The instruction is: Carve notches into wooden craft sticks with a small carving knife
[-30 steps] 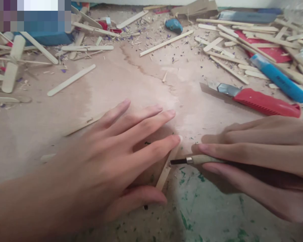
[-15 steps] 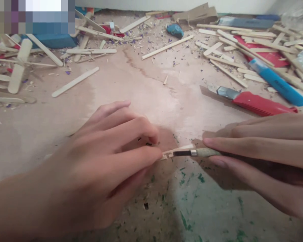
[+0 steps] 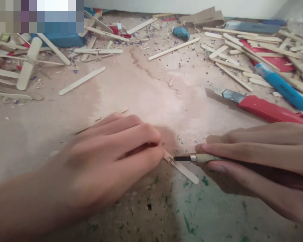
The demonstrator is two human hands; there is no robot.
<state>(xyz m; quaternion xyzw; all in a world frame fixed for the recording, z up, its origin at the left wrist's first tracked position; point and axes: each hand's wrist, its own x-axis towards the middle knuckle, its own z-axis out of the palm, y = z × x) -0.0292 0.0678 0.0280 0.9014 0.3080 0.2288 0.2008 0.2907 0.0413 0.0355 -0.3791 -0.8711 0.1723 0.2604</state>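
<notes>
A pale wooden craft stick [image 3: 185, 172] lies slanted on the table, its rounded end towards me at the lower right. My left hand [image 3: 116, 158] is closed on its upper end, with thumb and forefinger pinched together; the fingers hide the rest of the stick. Small notches show in the wood just beside the fingertips. My right hand [image 3: 257, 161] grips a small carving chisel [image 3: 207, 157] with a pale handle, metal collar and dark blade. The blade tip is at the notched part of the stick.
A red box cutter [image 3: 270, 108] with its blade out lies at the right, below a blue cutter [image 3: 284, 87]. Craft sticks [image 3: 82, 80] and shavings lie scattered left and right. A blue lump [image 3: 181, 33] and a brown piece of card [image 3: 203, 16] sit at the back.
The craft stick has turned so that its free end now points down to the right. My left fingers have drawn closer together. The chisel has shifted slightly down, and the view has moved a little.
</notes>
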